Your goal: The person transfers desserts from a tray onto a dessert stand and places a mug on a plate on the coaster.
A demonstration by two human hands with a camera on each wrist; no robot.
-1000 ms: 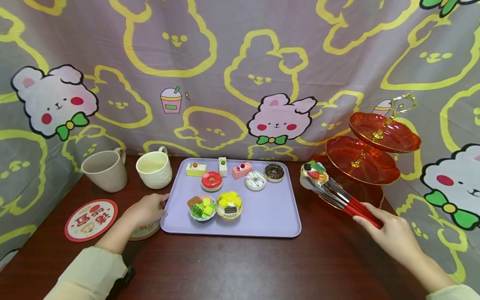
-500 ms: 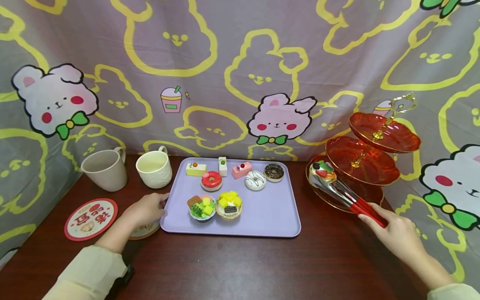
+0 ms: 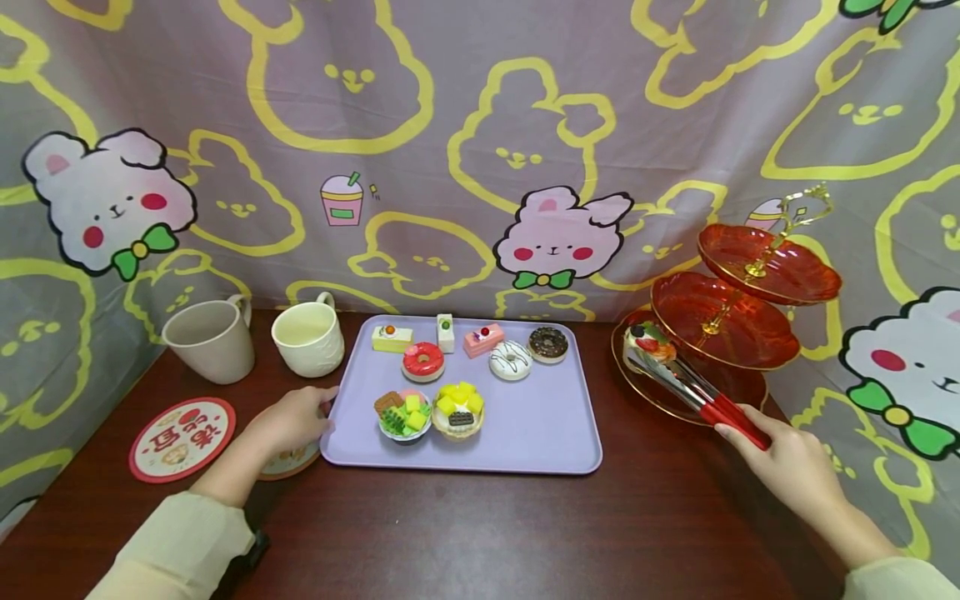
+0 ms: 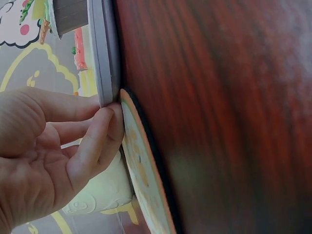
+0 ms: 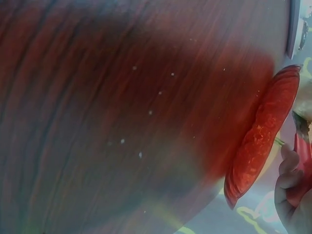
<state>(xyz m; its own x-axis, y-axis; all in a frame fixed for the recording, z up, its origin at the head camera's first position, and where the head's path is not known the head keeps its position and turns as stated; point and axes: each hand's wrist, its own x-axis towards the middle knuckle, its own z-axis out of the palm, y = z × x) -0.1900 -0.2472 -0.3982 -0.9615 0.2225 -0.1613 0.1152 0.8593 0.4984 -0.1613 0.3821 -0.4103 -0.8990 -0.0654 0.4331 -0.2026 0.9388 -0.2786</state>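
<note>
My right hand (image 3: 795, 471) grips the red handles of metal tongs (image 3: 733, 421). A fruit-topped pastry (image 3: 649, 343) with strawberry and dark berry sits between their tips. It is at the left part of the lowest plate of a red tiered stand (image 3: 723, 321); whether it touches the plate I cannot tell. In the right wrist view, the lowest plate (image 5: 263, 134) shows beside the curled fingers. With my left hand (image 3: 294, 421), I pinch the left rim of a lavender tray (image 3: 543, 421). The left wrist view shows thumb and fingers meeting at the tray's edge (image 4: 105, 53).
On the tray are a red donut (image 3: 423, 362), a white donut (image 3: 511, 361), a chocolate donut (image 3: 548, 344), small cake slices (image 3: 483, 340) and two cups of dessert (image 3: 458, 412). Two mugs (image 3: 309, 337) and two round coasters (image 3: 182, 439) are at left. Patterned cloth hangs behind.
My right hand has moved the tongs and pastry rightward, from beside the stand to its lowest plate, then barely shifted. The left hand and tray have stayed put.
</note>
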